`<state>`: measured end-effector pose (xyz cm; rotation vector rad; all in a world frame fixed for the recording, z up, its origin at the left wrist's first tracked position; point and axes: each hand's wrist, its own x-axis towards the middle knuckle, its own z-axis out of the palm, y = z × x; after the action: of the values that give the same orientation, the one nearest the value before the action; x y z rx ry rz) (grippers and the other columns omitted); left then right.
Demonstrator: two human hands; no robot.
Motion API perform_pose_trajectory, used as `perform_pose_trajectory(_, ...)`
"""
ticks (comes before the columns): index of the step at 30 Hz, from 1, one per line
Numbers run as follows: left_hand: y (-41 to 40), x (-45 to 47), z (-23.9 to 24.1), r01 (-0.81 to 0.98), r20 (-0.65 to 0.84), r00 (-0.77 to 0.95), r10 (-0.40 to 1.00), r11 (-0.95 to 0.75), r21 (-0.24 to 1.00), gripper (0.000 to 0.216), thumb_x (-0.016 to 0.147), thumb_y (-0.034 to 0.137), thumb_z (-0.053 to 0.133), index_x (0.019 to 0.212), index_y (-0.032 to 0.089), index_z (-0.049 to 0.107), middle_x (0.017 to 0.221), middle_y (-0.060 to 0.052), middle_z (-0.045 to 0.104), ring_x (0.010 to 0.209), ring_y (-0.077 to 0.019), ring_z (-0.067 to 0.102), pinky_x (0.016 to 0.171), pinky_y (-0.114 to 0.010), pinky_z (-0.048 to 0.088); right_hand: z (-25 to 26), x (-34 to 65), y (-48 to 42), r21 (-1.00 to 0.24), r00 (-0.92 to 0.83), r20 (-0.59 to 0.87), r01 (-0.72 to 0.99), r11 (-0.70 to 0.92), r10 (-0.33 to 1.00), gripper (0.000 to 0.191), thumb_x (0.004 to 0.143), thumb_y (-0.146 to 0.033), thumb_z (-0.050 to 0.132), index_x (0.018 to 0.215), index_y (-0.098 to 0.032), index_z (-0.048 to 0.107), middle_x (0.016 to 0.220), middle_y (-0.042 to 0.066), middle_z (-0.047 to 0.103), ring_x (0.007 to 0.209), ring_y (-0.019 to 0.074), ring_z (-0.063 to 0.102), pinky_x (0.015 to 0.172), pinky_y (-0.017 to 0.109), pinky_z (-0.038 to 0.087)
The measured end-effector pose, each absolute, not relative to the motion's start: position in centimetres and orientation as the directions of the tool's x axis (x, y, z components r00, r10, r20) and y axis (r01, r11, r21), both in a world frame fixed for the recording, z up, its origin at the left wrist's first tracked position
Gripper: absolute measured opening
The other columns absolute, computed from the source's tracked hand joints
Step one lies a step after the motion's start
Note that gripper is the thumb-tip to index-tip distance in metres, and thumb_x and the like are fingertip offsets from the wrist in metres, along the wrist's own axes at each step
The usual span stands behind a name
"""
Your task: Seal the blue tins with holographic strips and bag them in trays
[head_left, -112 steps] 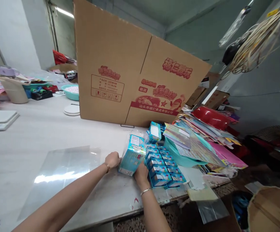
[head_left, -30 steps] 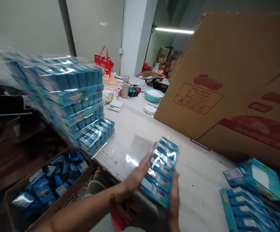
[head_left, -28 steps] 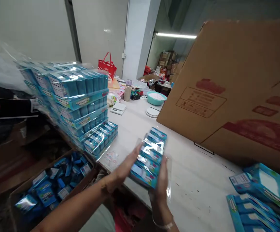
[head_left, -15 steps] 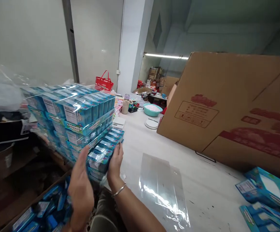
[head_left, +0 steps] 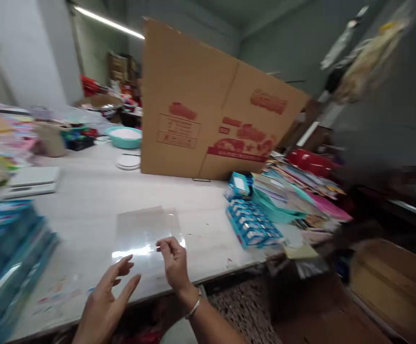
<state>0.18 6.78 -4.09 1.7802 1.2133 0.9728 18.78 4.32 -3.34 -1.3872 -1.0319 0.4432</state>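
Observation:
Clear plastic sheets [head_left: 139, 231] lie flat on the white table in front of me. At their lower left, my left hand [head_left: 104, 301] hovers over the table edge with thumb and fingers apart, holding nothing. My right hand [head_left: 175, 265], a bracelet on its wrist, is over the sheets' lower right part. Its fingers are curled in and I see nothing in them. Stacked blue boxes [head_left: 10, 243], partly cut off, stand at the left. On the right sits a tray of small blue boxes [head_left: 253, 222], with a blue carton [head_left: 239, 185] behind it.
A large cardboard box [head_left: 201, 114] stands at the back of the table. Left of it are a round white scale [head_left: 128, 161], a turquoise basin [head_left: 125, 137] and a flat white scale [head_left: 34, 180]. A turquoise basket [head_left: 276, 210] holds papers at the right. An open carton [head_left: 394, 282] is below.
My view has swung right. Both hands have left the stacked blue boxes, where the right hand was touching a row, and are now at the plastic sheets. The right fingers have curled.

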Motion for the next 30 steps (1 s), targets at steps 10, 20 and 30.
perform_pose_trajectory(10, 8.9, 20.0, -6.0, 0.316, 0.065, 0.758, 0.649, -0.452, 0.834, 0.062, 0.086, 0.061, 0.053, 0.134, 0.021, 0.057, 0.132, -0.013, 0.066, 0.121, -0.0304, 0.063, 0.096, -0.044, 0.056, -9.9, 46.3, -10.0, -0.749, 0.884, 0.440, 0.457, -0.479, 0.156, 0.097, 0.068, -0.067, 0.071, 0.137, -0.003, 0.044, 0.130, 0.030, 0.050, 0.124, 0.0436, 0.043, 0.104, 0.060, 0.033)
perform_pose_trajectory(20, 16.4, 10.8, -6.9, 0.629, -0.020, 0.631, 0.775, -0.497, 0.598, 0.064, 0.078, 0.065, 0.063, 0.125, 0.022, 0.060, 0.126, -0.012, 0.065, 0.120, -0.0351, 0.059, 0.100, -0.046, 0.050, -14.1, 47.7, -7.8, -0.568, 0.818, 0.572, 0.451, -0.688, 0.064, 0.119, 0.067, -0.072, 0.071, 0.150, 0.002, 0.027, 0.125, 0.034, 0.051, 0.113, 0.0483, 0.049, 0.095, 0.063, 0.038)
perform_pose_trajectory(30, 13.2, 5.7, -5.9, 0.656, -0.230, 0.717, 0.658, -0.526, 0.541, 0.027, 0.072, 0.033, 0.067, 0.096, 0.022, 0.064, 0.099, -0.005, 0.065, 0.090, -0.0241, 0.061, 0.079, -0.031, 0.046, -12.6, 42.1, -7.3, -0.623, 0.817, 0.554, 0.535, -0.570, 0.161, 0.126, 0.065, -0.062, 0.079, 0.156, -0.003, 0.014, 0.133, 0.031, 0.047, 0.119, 0.0474, 0.045, 0.098, 0.065, 0.039)
